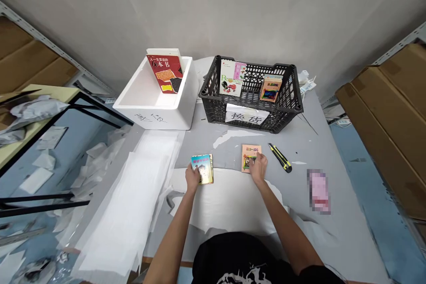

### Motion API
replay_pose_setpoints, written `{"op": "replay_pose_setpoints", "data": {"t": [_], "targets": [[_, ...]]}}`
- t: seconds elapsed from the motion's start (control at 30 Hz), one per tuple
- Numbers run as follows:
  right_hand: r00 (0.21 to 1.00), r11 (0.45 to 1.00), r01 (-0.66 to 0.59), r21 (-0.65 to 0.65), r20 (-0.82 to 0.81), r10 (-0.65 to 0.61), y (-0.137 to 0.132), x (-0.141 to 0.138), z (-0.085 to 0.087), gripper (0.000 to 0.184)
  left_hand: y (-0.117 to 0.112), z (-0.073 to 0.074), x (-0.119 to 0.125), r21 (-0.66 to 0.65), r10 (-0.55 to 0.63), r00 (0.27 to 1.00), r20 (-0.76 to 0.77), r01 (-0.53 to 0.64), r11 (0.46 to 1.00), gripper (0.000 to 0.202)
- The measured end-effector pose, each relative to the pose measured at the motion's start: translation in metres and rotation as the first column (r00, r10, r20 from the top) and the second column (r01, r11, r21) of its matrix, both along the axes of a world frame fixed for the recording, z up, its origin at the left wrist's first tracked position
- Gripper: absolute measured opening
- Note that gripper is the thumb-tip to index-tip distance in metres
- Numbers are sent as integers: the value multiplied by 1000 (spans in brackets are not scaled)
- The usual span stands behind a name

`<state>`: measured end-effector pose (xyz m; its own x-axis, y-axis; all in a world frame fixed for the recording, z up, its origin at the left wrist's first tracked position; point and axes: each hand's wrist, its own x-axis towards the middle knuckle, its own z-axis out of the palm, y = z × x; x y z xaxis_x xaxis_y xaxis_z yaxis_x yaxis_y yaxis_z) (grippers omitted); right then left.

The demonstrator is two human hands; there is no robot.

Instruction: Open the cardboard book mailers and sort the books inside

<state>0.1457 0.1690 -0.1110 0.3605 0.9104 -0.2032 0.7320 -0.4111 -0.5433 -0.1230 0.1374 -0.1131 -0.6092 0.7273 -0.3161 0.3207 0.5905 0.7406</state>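
Note:
My left hand (192, 178) grips a small blue-covered book (203, 168) by its left edge, lying on the grey table (233, 142). My right hand (258, 167) rests on a small pink-orange book (249, 154), fingers curled over its lower right corner. Both books lie flat at the far edge of a white sheet (229, 204) spread in front of me.
A yellow-black utility knife (280, 158) lies right of the pink book. A black plastic crate (253, 93) with books and a white foam box (156, 93) holding a red book (165, 72) stand at the back. White sheets (129, 213) lie left; cardboard boxes (389, 115) at right.

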Motion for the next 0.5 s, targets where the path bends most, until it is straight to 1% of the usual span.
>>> {"op": "replay_pose_setpoints", "data": {"t": [0.07, 0.1, 0.13, 0.17, 0.2, 0.23, 0.3, 0.37, 0.43, 0.5], "targets": [[997, 994, 44, -100, 62, -38, 1, 23, -6, 52, 6, 3, 18, 11, -72, 983, -169, 75, 997, 48], [998, 990, 46, -135, 57, -38, 2, 30, -9, 50, 11, 4, 33, 15, -140, 963, -232, 147, 989, 50], [998, 986, 40, -159, 46, -33, 3, 35, -12, 47, 18, 4, 51, 17, -225, 938, -263, 237, 971, 49], [999, 984, 30, -177, 38, -23, 4, 37, -15, 42, 25, 2, 72, 16, -314, 925, -212, 325, 946, 45], [999, 982, 23, -186, 33, -17, 5, 38, -17, 38, 34, 0, 94, 1, -407, 909, -89, 408, 913, 42], [999, 982, 19, -190, 32, -13, 7, 38, -18, 36, 42, -4, 116, -13, -442, 896, -30, 442, 897, 37], [999, 982, 19, -189, 36, -13, 11, 35, -19, 33, 58, -11, 156, -50, -459, 888, 42, 460, 886, 28], [999, 984, 26, -177, 38, -20, 13, 32, -16, 31, 71, -17, 184, -80, -441, 893, 88, 448, 890, 21], [999, 987, 37, -158, 35, -32, 15, 29, -13, 28, 79, -17, 197, -88, -415, 901, 128, 427, 900, 19], [999, 989, 52, -142, 21, -50, 17, 28, -9, 25, 84, -14, 199, -65, -398, 901, 171, 413, 908, 20]]}}
